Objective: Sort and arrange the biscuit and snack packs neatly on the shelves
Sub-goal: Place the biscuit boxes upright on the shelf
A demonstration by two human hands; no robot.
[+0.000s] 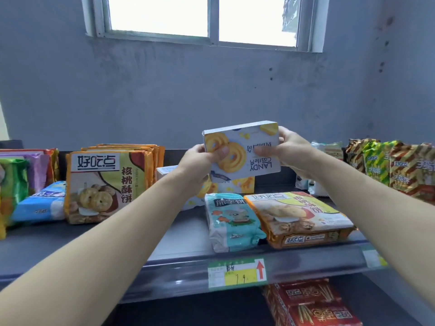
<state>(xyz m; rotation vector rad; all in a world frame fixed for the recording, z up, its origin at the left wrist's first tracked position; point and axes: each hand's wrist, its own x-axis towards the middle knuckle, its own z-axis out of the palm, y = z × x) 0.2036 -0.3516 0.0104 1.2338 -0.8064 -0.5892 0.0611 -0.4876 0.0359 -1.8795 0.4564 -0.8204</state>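
Two hands: the left hand (200, 158) and the right hand (292, 151) each pinch one end of the Landy Castle cookie box (242, 151), thumbs on the front.
Where the box is: up in the air over the top shelf (179, 234), with its words upside down.
Under it: another cookie box of the same kind (237, 185) sits at the back of the shelf.
Near the front: a bear biscuit pack (231, 220) and an orange walnut biscuit pack (303, 217) lie flat, side by side.
Step now: it looks like this box is going to join its matching box.
Next move: flip it the right way up, then set it down straight by its twin without bumping the flat packs.
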